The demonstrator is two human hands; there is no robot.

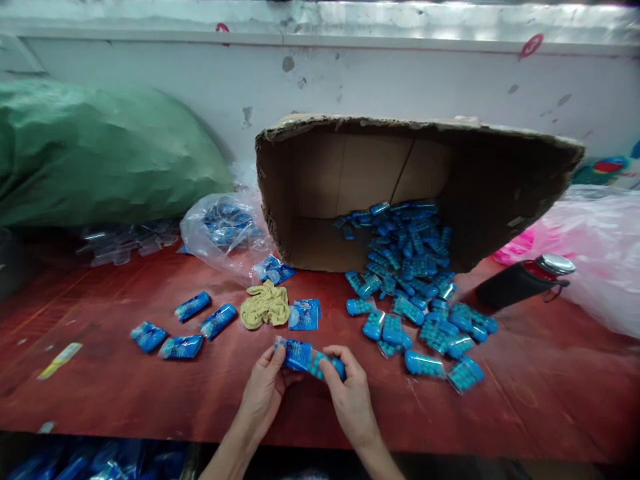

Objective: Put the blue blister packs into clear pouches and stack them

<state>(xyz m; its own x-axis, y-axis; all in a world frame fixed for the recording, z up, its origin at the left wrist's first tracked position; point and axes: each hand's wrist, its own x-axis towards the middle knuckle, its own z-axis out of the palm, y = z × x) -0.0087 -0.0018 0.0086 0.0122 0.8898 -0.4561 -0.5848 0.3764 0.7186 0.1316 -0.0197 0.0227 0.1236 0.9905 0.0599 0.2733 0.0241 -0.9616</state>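
Note:
Above the red table's front part, my left hand [269, 385] pinches a blue printed sleeve [298, 355]. My right hand [350, 393] grips a clear container with a blue cap and blue beads [316, 365]; its near end sits inside the sleeve. Flat sleeves [303, 315] lie just beyond my hands, beside a crumpled yellow cloth [265, 305]. To the left rest several containers in blue sleeves [181, 347]. On the right, many bare bead containers [424, 365] spill out of a cardboard box [310, 243] lying on its side.
A black bottle [515, 285] with a metal lid leans at the right. Clear plastic bags [220, 233] holding blue sleeves and a large green sack [110, 153] stand at the back left. A yellow strip [60, 361] lies far left. Blue packs [100, 460] show below the table edge.

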